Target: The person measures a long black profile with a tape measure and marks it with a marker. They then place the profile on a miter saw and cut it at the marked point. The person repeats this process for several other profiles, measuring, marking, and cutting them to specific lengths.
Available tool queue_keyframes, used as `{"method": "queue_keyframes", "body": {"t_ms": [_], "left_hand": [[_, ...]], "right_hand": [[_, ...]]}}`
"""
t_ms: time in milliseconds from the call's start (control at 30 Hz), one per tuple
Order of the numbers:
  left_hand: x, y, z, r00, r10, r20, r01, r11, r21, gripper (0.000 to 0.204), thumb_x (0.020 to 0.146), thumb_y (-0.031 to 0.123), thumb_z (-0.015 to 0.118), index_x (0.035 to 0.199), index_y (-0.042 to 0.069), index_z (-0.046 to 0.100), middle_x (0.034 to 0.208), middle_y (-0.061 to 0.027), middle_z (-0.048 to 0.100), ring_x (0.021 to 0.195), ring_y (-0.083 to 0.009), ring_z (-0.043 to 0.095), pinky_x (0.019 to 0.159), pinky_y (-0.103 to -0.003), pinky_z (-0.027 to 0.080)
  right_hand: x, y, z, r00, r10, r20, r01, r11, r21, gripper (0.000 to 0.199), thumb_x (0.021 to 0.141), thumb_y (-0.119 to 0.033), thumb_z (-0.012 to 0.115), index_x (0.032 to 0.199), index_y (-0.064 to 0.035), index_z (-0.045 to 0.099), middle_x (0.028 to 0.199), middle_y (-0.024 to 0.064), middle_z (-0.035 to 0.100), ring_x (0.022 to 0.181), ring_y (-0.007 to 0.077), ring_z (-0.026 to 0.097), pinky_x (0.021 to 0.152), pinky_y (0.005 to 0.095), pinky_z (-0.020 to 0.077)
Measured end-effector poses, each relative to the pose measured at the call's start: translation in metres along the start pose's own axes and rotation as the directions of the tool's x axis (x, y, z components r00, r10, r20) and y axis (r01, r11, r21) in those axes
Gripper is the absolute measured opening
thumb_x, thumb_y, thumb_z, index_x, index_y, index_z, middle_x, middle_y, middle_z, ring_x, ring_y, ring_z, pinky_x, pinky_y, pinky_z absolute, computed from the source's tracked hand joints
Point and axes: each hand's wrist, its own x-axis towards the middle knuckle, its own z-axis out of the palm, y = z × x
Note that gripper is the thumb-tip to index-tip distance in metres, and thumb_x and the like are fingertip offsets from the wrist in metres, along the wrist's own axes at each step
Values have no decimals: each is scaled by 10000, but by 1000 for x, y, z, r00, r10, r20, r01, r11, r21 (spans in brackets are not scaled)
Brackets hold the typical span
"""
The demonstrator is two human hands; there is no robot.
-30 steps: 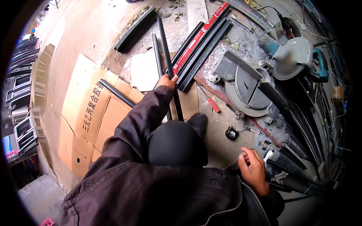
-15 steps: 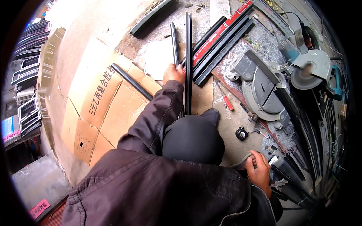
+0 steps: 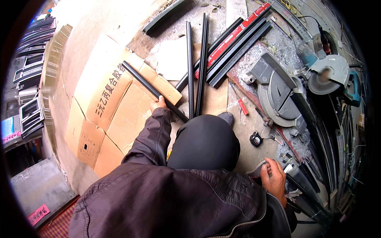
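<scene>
My left hand (image 3: 158, 104) is closed round a long black metal profile (image 3: 139, 80), which slants over the flattened cardboard (image 3: 115, 115). Two more black profiles, one on the left (image 3: 190, 67) and one on the right (image 3: 203, 63), stand nearly parallel just beyond my dark-clad knee (image 3: 204, 142). Off to the right, my right hand (image 3: 274, 177) has its fingers curled beside a dark grey edge (image 3: 256, 170); whatever it grips is hidden. A black tape measure (image 3: 256, 139) and a red-handled screwdriver (image 3: 243, 107) lie on the floor ahead of that hand.
A mitre saw (image 3: 279, 93) with a round blade stands at the right amid metal shavings. Beyond the profiles lie a long red box (image 3: 238, 33) and more dark bars (image 3: 240, 53). Bundled black strips (image 3: 317, 135) line the far right. Window frames (image 3: 31, 111) stand at the left.
My left hand has left the upright profile and come left and nearer, onto the slanted one on the cardboard. The upright profile now stands closer to its neighbour. My right hand stays put.
</scene>
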Motion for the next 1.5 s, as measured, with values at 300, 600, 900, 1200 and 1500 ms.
{"method": "queue_keyframes", "body": {"t_ms": [300, 600, 900, 1200, 1500], "left_hand": [[-22, 27, -1, 992, 21, 123, -9, 995, -98, 419, 798, 311, 846, 871, -65, 676, 738, -150, 693, 650, -248, 670, 610, -387, 533], [-38, 45, -47, 982, 178, 57, -187, 949, 255, 407, 806, 322, 812, 878, -67, 715, 805, -230, 731, 777, -344, 734, 748, -443, 565], [-15, 37, -75, 933, 347, 90, -343, 937, -58, 336, 954, 254, 701, 961, -79, 661, 821, -200, 744, 751, -292, 749, 701, -404, 587], [-25, 90, -89, 907, 390, 161, -272, 833, -482, 305, 1030, 182, 625, 1095, -86, 494, 839, -137, 724, 694, -209, 730, 607, -299, 577], [-59, 209, -110, 907, 363, 213, 5, 496, -868, 250, 1041, 178, 569, 1061, -68, 534, 1075, -230, 699, 1010, -382, 736, 863, -490, 638]], "right_hand": [[-6, -1, -3, 1000, 16, -4, -16, 999, -31, 276, 980, -113, 646, 1212, 35, 649, 961, 185, 662, 795, 299, 694, 729, 398, 559], [-8, -1, -3, 1000, 8, 6, -8, 999, -48, 278, 983, -115, 643, 1212, 41, 651, 981, 186, 668, 799, 301, 693, 727, 400, 553], [-8, -3, -2, 999, -30, 16, 31, 999, -29, 280, 981, -116, 645, 1215, 39, 650, 961, 184, 667, 804, 310, 691, 727, 406, 549], [-12, -3, -2, 998, -63, -3, 63, 997, -35, 274, 974, -111, 650, 1207, 34, 649, 948, 185, 667, 800, 315, 692, 721, 413, 549], [-17, -10, -5, 995, -86, -58, 84, 996, -38, 276, 951, -100, 681, 1200, 16, 659, 939, 174, 678, 794, 309, 702, 718, 401, 559]]}}
